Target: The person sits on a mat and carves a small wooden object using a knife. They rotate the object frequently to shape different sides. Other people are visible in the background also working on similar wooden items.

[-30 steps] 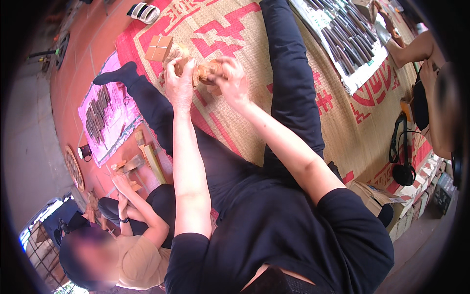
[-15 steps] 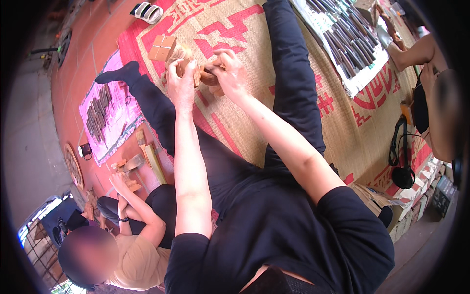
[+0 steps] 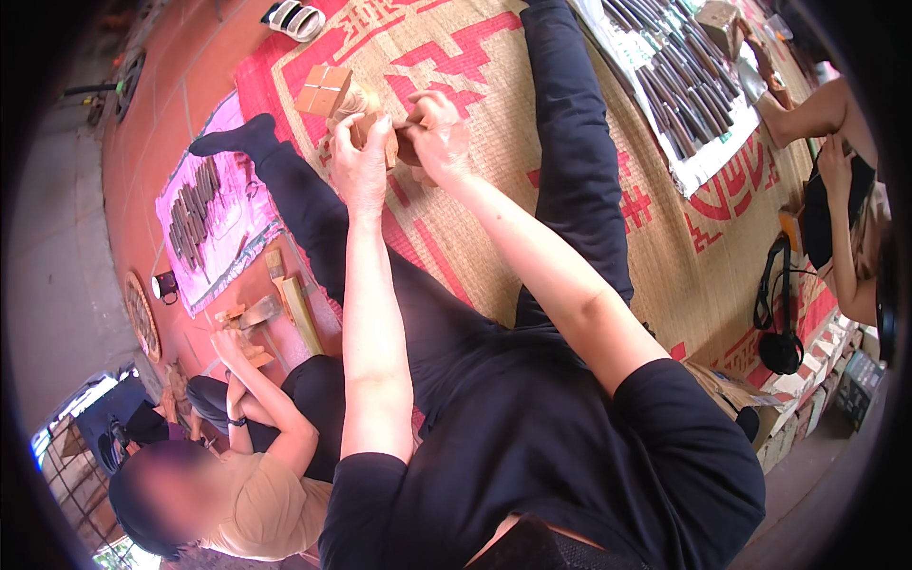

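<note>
Brown wood between two bare hands

The brown carved wood piece (image 3: 390,152) is in the gap between the person's two hands, out in front of the body and above a straw mat with red patterns (image 3: 475,228). The left hand (image 3: 360,176) has a grip on it, with its thumb pointing up and its fingers on the far side. From the left hand, the wood is to the right. From the right hand (image 3: 442,147), it is to the left. Both hands are right next to it, so neither one is clearly nearer.

The right hand has its fingers bent in against the wood. A thin dark thing seems to be by its fingertips, but I cannot tell if the hand is holding it or just pressing the wood.

The long way of the wood seems to go from up on the left to down on the right, though the fingers hide a lot of it. A square brown wooden block with pale lines on top (image 3: 323,89) is just past the left hand, up and to the left. A pale, round bit of wood (image 3: 356,101) is between them. I cannot tell if these are all one piece.
</note>
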Demonstrator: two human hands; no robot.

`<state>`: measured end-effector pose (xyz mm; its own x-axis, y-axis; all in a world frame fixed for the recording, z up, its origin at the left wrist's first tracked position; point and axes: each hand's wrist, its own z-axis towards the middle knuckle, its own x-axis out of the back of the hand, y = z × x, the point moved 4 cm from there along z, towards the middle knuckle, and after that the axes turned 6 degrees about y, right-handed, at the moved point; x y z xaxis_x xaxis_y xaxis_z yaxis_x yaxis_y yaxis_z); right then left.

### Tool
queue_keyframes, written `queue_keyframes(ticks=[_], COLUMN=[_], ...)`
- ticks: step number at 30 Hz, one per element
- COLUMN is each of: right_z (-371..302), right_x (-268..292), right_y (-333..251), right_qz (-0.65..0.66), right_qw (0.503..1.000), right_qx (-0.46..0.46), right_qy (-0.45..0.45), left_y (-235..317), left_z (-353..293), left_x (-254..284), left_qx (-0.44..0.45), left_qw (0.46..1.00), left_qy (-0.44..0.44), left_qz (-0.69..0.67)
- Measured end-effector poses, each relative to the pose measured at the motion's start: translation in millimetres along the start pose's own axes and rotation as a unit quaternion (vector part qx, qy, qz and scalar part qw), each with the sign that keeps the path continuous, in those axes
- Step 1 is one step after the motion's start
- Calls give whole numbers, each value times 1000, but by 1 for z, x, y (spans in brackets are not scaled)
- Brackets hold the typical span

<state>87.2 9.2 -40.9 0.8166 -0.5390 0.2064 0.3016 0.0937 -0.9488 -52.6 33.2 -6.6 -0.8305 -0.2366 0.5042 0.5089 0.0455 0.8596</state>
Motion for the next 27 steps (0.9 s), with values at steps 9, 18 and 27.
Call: queue_keyframes(ticks=[9,18,27], right_z=[-17,-49,-9], right_x=[27,22,-1], right_y=[-5,-9,1], right_qz=[0,-55,20], right_qw=[999,988,999], right_qx=[37,130,41], right_qy=[23,-55,4], left_y=[3,9,4], left_z=[-1,1,-2], left_x=[4,2,-2], left_qx=[10,-21,-8], left_qw=[1000,999,1000], left_qy=[-1,11,2], left_qz=[14,41,20])
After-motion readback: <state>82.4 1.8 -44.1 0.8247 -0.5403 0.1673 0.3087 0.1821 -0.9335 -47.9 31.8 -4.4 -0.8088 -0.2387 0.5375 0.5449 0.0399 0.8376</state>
